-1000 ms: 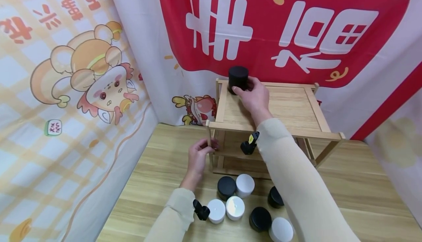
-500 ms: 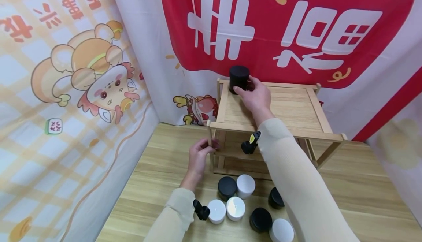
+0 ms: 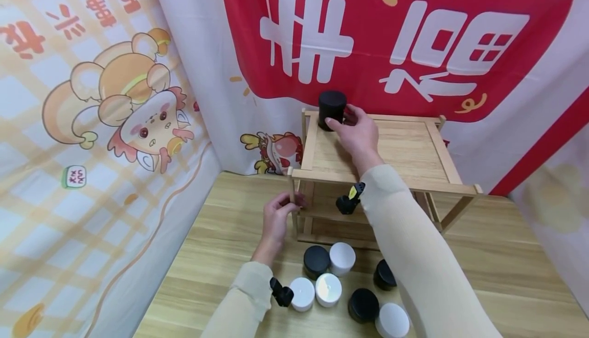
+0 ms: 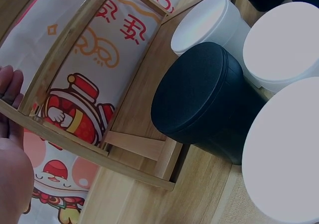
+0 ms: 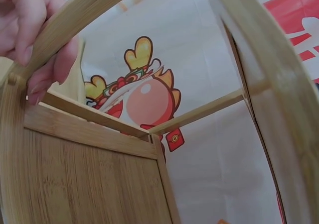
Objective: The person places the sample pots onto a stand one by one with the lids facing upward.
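At the back left corner of a wooden shelf rack's top board (image 3: 400, 149) stands a black round jar (image 3: 332, 108). My right hand (image 3: 360, 136) holds this jar from its right side, thumb at the front and fingers behind. Lower down, my left hand (image 3: 277, 220) grips the rack's front left post (image 3: 292, 200). In the right wrist view the left hand's fingers (image 5: 30, 22) curl round that wooden upright. The left wrist view catches part of the same hand (image 4: 15, 179) at the frame, beside the lower shelves. The jar is out of sight in both wrist views.
In front of the rack, several lidded jars stand on the wood-grain surface, among them a black jar (image 3: 316, 261), a white jar (image 3: 342, 258) and another black jar (image 3: 363, 306). My right sleeve (image 3: 414, 246) passes over the right-hand ones. Printed cloth (image 3: 193, 72) hangs behind and left.
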### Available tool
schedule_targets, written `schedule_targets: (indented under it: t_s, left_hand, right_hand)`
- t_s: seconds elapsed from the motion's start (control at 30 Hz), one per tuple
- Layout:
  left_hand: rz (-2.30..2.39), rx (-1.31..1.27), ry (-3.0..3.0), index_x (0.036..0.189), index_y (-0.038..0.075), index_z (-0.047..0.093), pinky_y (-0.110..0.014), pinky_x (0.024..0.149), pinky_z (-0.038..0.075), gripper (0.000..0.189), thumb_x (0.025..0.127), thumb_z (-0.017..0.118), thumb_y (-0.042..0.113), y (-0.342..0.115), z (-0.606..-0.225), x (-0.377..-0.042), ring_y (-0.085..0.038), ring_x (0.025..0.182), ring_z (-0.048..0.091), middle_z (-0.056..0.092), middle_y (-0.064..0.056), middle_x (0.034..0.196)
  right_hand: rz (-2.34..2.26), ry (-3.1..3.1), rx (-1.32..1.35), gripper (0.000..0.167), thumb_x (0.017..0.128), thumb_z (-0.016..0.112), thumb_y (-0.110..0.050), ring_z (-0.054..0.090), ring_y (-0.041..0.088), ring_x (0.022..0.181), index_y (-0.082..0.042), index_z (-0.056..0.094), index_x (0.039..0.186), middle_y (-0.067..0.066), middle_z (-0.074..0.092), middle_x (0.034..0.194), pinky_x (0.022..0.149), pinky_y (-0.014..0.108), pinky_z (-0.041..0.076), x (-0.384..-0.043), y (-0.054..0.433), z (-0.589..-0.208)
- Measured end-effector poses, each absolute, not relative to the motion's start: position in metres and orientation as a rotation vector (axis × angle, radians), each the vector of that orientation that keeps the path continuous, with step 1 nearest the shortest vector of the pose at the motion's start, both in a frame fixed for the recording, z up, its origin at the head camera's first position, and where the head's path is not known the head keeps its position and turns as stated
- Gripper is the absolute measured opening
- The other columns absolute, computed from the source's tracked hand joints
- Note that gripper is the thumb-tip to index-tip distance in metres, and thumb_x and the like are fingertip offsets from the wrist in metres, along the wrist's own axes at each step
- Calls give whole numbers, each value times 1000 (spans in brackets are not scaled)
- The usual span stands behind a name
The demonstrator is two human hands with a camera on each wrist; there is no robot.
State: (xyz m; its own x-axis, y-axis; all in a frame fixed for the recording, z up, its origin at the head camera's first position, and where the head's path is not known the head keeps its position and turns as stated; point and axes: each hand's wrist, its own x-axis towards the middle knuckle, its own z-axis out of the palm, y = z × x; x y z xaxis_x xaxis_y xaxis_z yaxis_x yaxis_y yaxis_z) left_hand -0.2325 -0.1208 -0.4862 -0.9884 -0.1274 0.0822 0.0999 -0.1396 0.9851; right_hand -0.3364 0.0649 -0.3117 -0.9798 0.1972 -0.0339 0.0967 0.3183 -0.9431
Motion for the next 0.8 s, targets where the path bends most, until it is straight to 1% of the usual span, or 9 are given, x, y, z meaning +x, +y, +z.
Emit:
schedule_targets:
  t_s: [0.13, 0.27, 0.5, 0.57, 0.67, 0.8]
  left_hand:
    - [-2255, 52, -1964, 114, -5, 76, -33, 100, 55, 28, 90, 60, -4, -121, -486, -232, -19, 98, 76, 78, -22, 115]
    - [-2256, 55, -1972, 114, -4, 76, -32, 100, 56, 29, 90, 60, -4, -122, -486, -232, -19, 98, 76, 79, -20, 116]
    - [-2251, 47, -1931, 111, -7, 76, -31, 98, 56, 28, 88, 60, -5, -125, -483, -234, -17, 93, 75, 80, -19, 108]
    - [-2240, 50, -1928, 111, -6, 76, -31, 97, 56, 28, 88, 60, -4, -125, -482, -234, -17, 92, 75, 80, -18, 107]
    - [-2236, 44, -1929, 112, -7, 76, -31, 98, 56, 28, 88, 61, -5, -124, -482, -234, -17, 92, 75, 80, -19, 109]
    - [-2238, 60, -1953, 113, -5, 77, -32, 100, 56, 28, 89, 62, -4, -120, -486, -232, -16, 96, 75, 80, -18, 112]
  right_hand:
    - [1858, -2447, -288, 76, 98, 81, -41, 51, 22, 151, -25, 47, 164, 3, 55, 164, 124, 35, 46, -336, 67, -310]
    - [1953, -2425, -292, 78, 98, 80, -41, 50, 22, 151, -24, 44, 165, 3, 54, 164, 124, 35, 46, -336, 71, -308]
    - [2049, -2446, -255, 86, 95, 83, -43, 45, 24, 153, -22, 39, 166, 4, 47, 168, 129, 39, 40, -333, 77, -299]
    - [2077, -2443, -242, 89, 95, 83, -44, 44, 24, 155, -21, 36, 168, 4, 45, 170, 131, 40, 38, -329, 78, -298]
    - [2125, -2436, -243, 93, 95, 83, -44, 41, 24, 157, -20, 32, 169, 4, 42, 172, 133, 40, 34, -321, 84, -296]
    - [2138, -2469, -258, 95, 94, 82, -49, 44, 26, 155, -20, 31, 169, 5, 43, 170, 132, 42, 35, -306, 94, -295]
